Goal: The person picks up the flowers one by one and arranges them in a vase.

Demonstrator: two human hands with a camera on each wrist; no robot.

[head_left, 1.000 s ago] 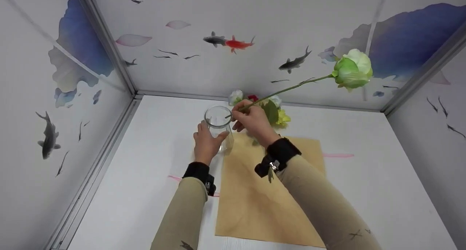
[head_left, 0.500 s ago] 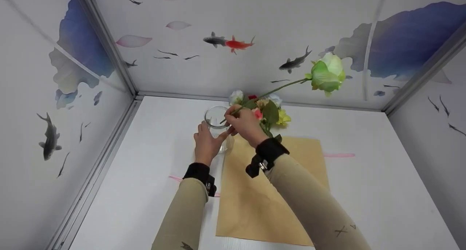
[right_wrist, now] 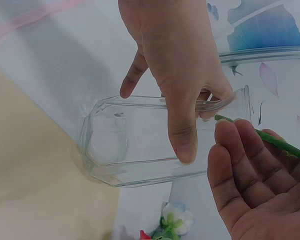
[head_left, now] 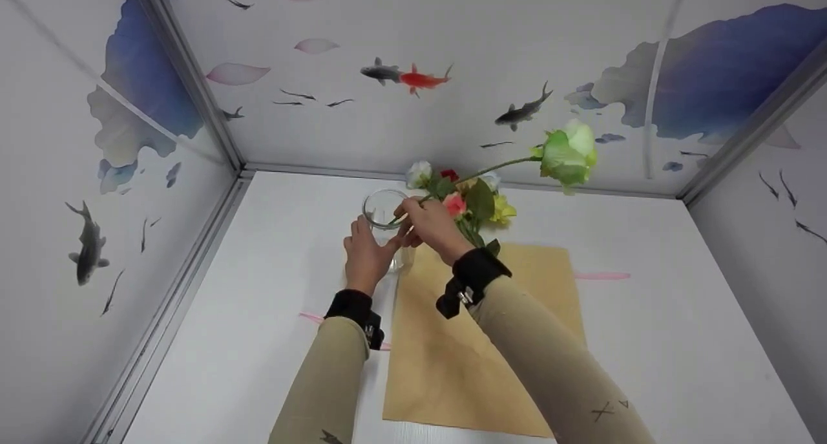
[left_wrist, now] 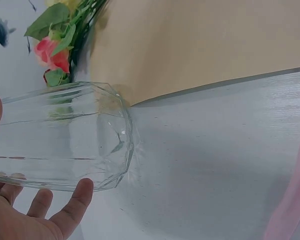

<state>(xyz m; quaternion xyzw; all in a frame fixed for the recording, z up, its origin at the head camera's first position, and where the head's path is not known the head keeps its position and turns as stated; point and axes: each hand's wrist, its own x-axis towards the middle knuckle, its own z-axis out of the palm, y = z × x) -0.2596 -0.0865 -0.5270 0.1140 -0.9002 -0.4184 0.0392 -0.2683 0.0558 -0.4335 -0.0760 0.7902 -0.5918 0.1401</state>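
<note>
A clear glass vase point(head_left: 402, 258) with faceted walls stands upright on the white table. My left hand point(head_left: 369, 253) grips its side; in the left wrist view, fingertips point(left_wrist: 82, 192) touch the glass point(left_wrist: 65, 140). My right hand point(head_left: 433, 226) pinches the green stem point(right_wrist: 280, 143) of a pale green-white artificial rose point(head_left: 567, 156) near its lower end. The bloom leans out to the upper right. In the head view the stem's end lies within the outline of the vase mouth; how deep it sits I cannot tell.
Several artificial flowers point(head_left: 479, 201), pink, yellow, red and white, lie by the back wall, right of the vase. A brown paper sheet point(head_left: 471, 347) covers the table's middle. Printed panels point(head_left: 452, 30) enclose the table on the back and sides.
My right hand has moved left to the vase mouth, bringing the stem's end over it. The rose bloom has swung left and down. My left hand stays on the vase.
</note>
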